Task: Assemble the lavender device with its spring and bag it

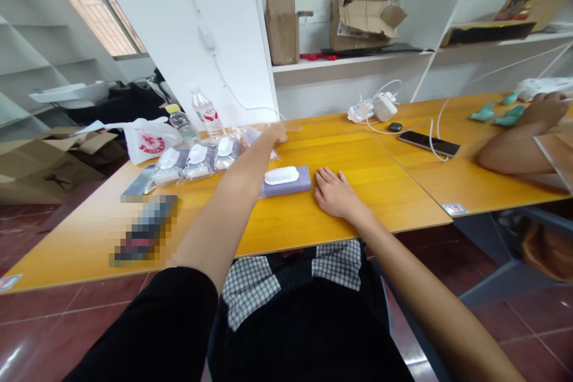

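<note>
Lighting: bright, even daylight from the window [94, 12]. Shadows: faint, under the right hand [335, 194]. Glare: on the floor tiles [18, 358]. Distortion: wide-angle bending (shelves [36, 54] lean). Blur: one pixelated patch [143, 230].

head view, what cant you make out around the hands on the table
Head view, dark object: pixelation hides what it is.
Head view, left hand: the angle hides whether it touches the clear plastic bags.
Head view, co-worker's hand: the right edge cuts off the person.
Head view, table sticker: too small to read.

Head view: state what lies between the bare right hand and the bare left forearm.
A lavender rectangular box topped with a white oval object, in the head view.
</note>
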Demonstrator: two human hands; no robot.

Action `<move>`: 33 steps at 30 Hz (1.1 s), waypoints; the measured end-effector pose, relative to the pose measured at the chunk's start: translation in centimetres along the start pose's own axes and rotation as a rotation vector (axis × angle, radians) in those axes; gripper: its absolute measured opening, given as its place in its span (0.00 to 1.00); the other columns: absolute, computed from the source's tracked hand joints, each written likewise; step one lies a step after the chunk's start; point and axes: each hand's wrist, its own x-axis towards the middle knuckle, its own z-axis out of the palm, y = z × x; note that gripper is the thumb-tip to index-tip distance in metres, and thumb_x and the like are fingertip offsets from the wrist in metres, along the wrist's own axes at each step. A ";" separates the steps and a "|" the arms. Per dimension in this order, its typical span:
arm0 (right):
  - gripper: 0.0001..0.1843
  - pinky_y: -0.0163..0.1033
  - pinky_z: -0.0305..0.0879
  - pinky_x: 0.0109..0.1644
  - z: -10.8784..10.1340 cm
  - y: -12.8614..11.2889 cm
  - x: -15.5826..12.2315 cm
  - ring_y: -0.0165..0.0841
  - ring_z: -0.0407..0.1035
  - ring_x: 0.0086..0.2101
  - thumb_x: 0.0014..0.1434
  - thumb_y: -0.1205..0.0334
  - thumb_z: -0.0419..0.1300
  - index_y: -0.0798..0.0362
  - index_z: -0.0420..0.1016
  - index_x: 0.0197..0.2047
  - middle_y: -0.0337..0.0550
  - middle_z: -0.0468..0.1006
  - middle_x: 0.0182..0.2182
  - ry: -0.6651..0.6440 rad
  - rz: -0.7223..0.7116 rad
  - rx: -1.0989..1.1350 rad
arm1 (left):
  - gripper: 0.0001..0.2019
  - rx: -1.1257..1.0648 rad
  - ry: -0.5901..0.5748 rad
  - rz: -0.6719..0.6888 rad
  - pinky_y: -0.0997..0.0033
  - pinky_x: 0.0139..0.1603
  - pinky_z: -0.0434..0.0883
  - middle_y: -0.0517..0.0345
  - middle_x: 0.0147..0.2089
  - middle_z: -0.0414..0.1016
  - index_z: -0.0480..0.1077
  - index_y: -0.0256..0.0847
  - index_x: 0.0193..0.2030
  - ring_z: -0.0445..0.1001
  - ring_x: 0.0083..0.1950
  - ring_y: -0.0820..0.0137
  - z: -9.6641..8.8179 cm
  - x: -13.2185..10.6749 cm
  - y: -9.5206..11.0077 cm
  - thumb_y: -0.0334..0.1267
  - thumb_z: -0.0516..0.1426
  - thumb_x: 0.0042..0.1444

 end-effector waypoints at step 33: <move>0.31 0.52 0.80 0.55 -2.3 0.4 -0.6 0.45 0.84 0.43 0.70 0.54 0.64 0.57 0.74 0.72 0.52 0.89 0.45 -0.014 0.010 0.758 | 0.11 -0.451 0.306 0.454 0.49 0.67 0.77 0.52 0.58 0.84 0.82 0.50 0.54 0.81 0.61 0.60 -1.4 -32.2 3.8 0.45 0.58 0.75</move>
